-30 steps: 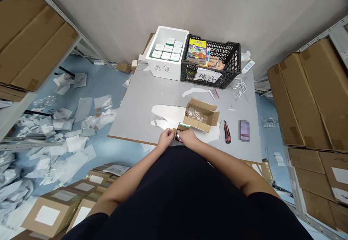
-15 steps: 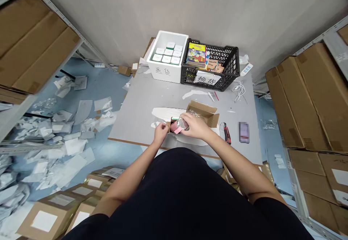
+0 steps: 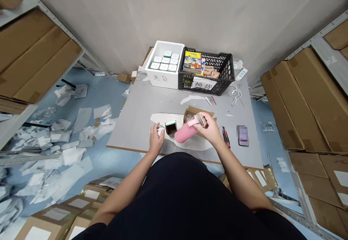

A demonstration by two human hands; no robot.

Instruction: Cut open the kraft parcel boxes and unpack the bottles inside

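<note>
Pink bottle sits in the head view slantwise above the grey board, its long axis running from the near left up to the far right. Its lower end points toward the left and lies just beside a small cardboard box with a green-lined inside. Its upper end, with a clear or metallic cap, is in the right hand, which is clenched around that end, wrist bent and forearm coming in from the near right. The right hand is clearly the nearer of the 2 to the bottle. The left hand holds nothing: it is open with fingers spread, just left of the small box, and whether it touches the box is hard to tell. Its arm reaches in from the near left. Behind the bottle stands an open cardboard carton, while a red-and-black utility knife lies to the right. A white foam box and a black plastic crate stand at the far edge.
</note>
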